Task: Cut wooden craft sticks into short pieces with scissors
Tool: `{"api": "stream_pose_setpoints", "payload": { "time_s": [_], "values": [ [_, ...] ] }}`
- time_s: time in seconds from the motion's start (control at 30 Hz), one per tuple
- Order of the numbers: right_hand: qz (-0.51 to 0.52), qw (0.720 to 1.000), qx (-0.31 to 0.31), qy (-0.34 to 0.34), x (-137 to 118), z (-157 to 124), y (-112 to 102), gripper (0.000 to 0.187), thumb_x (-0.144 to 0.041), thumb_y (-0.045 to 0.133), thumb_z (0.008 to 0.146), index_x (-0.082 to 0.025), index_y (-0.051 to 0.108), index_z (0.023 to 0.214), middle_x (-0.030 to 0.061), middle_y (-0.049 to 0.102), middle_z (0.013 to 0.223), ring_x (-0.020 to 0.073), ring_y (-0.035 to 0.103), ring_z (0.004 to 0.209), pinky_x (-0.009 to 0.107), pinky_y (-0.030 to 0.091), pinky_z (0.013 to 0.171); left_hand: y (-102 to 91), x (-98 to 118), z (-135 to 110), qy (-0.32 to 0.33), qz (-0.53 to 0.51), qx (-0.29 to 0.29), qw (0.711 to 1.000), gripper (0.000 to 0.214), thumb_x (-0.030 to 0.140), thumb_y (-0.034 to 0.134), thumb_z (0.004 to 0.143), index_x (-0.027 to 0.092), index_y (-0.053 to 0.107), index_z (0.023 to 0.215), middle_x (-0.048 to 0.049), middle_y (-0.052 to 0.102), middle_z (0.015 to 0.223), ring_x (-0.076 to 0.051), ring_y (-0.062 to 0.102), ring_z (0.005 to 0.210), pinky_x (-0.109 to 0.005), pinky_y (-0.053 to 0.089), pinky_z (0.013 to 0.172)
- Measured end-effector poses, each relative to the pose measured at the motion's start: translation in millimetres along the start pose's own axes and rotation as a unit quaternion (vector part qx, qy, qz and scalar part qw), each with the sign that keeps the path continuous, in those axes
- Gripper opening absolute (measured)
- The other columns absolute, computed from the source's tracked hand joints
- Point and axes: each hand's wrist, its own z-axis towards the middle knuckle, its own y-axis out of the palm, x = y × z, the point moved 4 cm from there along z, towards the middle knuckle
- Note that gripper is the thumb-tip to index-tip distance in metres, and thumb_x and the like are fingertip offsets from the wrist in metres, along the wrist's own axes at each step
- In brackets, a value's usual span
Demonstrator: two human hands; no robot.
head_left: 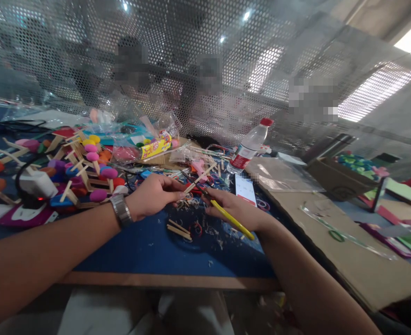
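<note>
My left hand (153, 195), with a metal watch (121, 210) on its wrist, is closed in a pinch on a thin wooden stick (201, 178) that points up to the right. My right hand (233, 207) is closed round a yellow-handled tool (230, 218), whose dark tip meets the stick near the left fingertips. Both hands hover over a blue mat (149, 246) littered with wood shavings. Short cut sticks (179, 230) and red rubber bands (197, 228) lie on the mat just below the hands.
Colourful pom-poms and stick frames (86, 167) crowd the left. A white device with a black cable (37, 184) stands near them. A phone (245, 190), a water bottle (249, 146), a cardboard sheet (348, 246) and a box (334, 177) lie to the right. People sit behind a perforated screen (205, 70).
</note>
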Motion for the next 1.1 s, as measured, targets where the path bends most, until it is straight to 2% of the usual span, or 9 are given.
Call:
{"api": "stream_pose_setpoints", "payload": {
  "time_s": [0.23, 0.5, 0.73, 0.9, 1.1],
  "values": [
    [-0.006, 1.0, -0.002, -0.014, -0.1, -1.1, 0.3, 0.008, -0.026, 0.051, 0.087, -0.02, 0.049, 0.093, 0.0021, 0.056, 0.086, 0.0173, 0.049, 0.074, 0.031, 0.041, 0.07, 2.0, -5.1, 0.0, -0.008, -0.047, 0.003, 0.999, 0.007, 0.01, 0.076, 0.072, 0.01, 0.073, 0.078, -0.0001, 0.068, 0.063, -0.008, 0.059, 0.055, -0.022, 0.049, 0.061],
    [-0.011, 1.0, 0.002, -0.022, -1.4, -0.6, -0.8, 0.006, -0.024, 0.053, 0.086, -0.02, 0.049, 0.089, 0.0023, 0.058, 0.084, 0.0164, 0.049, 0.073, 0.03, 0.043, 0.068, 4.1, -8.0, 0.3, -0.027, -0.1, 0.009, 0.995, 0.009, 0.006, 0.077, 0.071, 0.011, 0.073, 0.077, 0.0012, 0.068, 0.067, -0.007, 0.06, 0.056, -0.023, 0.054, 0.062],
    [-0.021, 1.0, 0.0, -0.012, -3.4, -2.2, 1.2, 0.008, -0.027, 0.048, 0.088, -0.022, 0.044, 0.084, 0.0026, 0.056, 0.083, 0.0174, 0.049, 0.073, 0.031, 0.042, 0.069, 3.5, -1.2, -3.2, -0.018, -0.041, 0.024, 0.999, 0.006, 0.006, 0.072, 0.075, 0.01, 0.074, 0.077, -0.0004, 0.068, 0.062, -0.009, 0.061, 0.055, -0.022, 0.05, 0.059],
    [-0.045, 0.999, 0.005, -0.012, -5.2, -3.9, 2.9, 0.006, -0.026, 0.045, 0.089, -0.021, 0.047, 0.091, 0.0065, 0.06, 0.088, 0.0196, 0.053, 0.075, 0.033, 0.044, 0.071, 3.5, 2.5, -5.7, -0.012, -0.023, 0.025, 0.999, 0.005, 0.006, 0.072, 0.074, 0.01, 0.075, 0.076, -0.0005, 0.068, 0.06, -0.009, 0.061, 0.055, -0.021, 0.049, 0.059],
    [-0.054, 0.997, 0.019, -0.05, -7.7, -5.5, 3.2, 0.023, -0.013, 0.044, 0.082, -0.02, 0.05, 0.103, 0.0072, 0.064, 0.09, 0.0203, 0.058, 0.075, 0.033, 0.047, 0.072, 3.3, 2.5, -5.6, 0.003, -0.004, 0.016, 1.0, 0.006, 0.009, 0.071, 0.076, 0.01, 0.076, 0.077, -0.0014, 0.069, 0.059, -0.01, 0.061, 0.056, -0.021, 0.049, 0.06]
  ]
}}
